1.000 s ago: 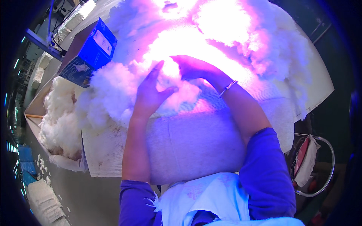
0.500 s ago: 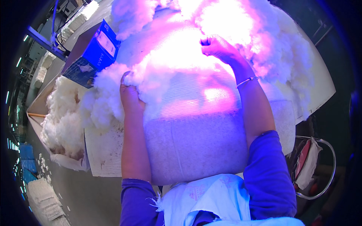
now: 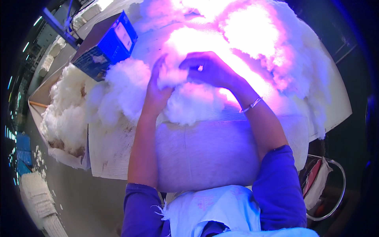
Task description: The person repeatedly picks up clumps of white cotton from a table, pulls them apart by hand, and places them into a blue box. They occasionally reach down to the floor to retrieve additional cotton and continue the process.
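A tuft of fluffy white cotton (image 3: 172, 76) spans the gap between my two hands over the board. My left hand (image 3: 158, 89) curves round its left side, fingers pointing up and thumb toward the right. From the other side my right hand (image 3: 211, 70), with a thin bracelet at the wrist, pinches the tuft between bent fingers and thumb. Loose cotton (image 3: 191, 102) lies just below the hands, and a larger heap (image 3: 128, 81) sits left of my left hand. Strong white and pink-violet light washes out much of the cotton beyond my right hand.
A blue and dark cardboard box (image 3: 114, 45) stands at the back left. More cotton (image 3: 65, 112) fills an open container at the left. Cotton banks (image 3: 304, 75) line the right side. A padded pale surface (image 3: 209, 154) lies before me. A curved metal rail (image 3: 342, 185) stands at lower right.
My right hand has come down and left from the bright area toward my left hand. The left hand has moved slightly right and up. Cotton is now gathered between and below them.
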Demonstrator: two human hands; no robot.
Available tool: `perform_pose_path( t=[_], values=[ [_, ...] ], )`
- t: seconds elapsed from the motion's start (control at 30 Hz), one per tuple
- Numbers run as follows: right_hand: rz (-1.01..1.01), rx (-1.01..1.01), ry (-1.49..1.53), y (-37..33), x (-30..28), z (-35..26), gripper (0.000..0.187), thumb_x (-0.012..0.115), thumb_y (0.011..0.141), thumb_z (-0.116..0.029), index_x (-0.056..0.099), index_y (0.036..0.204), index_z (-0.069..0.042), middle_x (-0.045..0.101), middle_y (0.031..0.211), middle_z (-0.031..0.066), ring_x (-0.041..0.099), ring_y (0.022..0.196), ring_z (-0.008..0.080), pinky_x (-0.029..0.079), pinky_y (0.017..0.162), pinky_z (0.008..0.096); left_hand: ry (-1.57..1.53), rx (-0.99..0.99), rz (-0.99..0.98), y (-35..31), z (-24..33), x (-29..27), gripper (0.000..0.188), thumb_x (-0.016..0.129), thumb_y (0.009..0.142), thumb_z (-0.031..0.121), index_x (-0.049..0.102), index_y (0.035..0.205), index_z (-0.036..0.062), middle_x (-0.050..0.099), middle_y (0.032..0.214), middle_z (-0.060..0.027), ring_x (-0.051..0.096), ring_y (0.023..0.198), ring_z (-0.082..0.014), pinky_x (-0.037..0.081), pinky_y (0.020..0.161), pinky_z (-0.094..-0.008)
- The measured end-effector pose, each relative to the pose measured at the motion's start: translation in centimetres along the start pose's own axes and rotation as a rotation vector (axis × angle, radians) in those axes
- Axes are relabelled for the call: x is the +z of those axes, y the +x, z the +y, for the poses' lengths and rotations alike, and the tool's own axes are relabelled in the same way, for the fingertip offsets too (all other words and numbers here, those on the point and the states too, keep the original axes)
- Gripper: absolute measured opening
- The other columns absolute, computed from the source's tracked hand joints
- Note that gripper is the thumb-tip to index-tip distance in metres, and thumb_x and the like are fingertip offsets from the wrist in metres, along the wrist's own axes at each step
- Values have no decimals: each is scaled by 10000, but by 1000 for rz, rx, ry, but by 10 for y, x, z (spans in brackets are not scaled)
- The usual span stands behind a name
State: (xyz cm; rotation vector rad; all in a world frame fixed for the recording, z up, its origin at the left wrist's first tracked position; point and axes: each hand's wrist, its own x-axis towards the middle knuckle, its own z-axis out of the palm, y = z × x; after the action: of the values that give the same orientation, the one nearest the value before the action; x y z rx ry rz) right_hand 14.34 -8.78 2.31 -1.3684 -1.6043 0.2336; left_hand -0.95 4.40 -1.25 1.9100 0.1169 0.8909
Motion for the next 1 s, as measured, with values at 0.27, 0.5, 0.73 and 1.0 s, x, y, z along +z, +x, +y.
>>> perform_pose_path(
  t=[0.27,0.5,0.73,1.0],
  values=[
    [-21,183,-285,-3,-20,11,171,653,773,-25,629,940,9,592,806,50,585,731,136,492,694,277,-445,-461,287,0,-21,-9,261,655,725,-34,612,974,34,620,762,-25,560,614,-70,445,495,-216],
    [-63,489,-191,-16,-62,19,265,660,800,-81,612,1061,-72,578,731,8,553,662,96,451,599,250,-411,-458,261,1,-15,-4,179,678,740,21,625,909,47,587,713,6,510,571,-43,397,469,-197],
    [22,276,326,6,-28,-19,520,654,810,-72,491,1301,-121,600,746,27,561,628,92,491,578,245,-174,-307,75,-7,-29,7,180,679,728,36,621,899,45,571,705,16,492,563,-49,399,502,-211],
    [39,663,-31,0,-29,9,143,666,769,-104,569,692,-32,591,610,29,565,558,89,450,515,257,-134,-324,102,1,-9,-2,292,682,760,67,593,1039,55,583,989,-46,559,913,-144,482,750,-284]
  ],
)
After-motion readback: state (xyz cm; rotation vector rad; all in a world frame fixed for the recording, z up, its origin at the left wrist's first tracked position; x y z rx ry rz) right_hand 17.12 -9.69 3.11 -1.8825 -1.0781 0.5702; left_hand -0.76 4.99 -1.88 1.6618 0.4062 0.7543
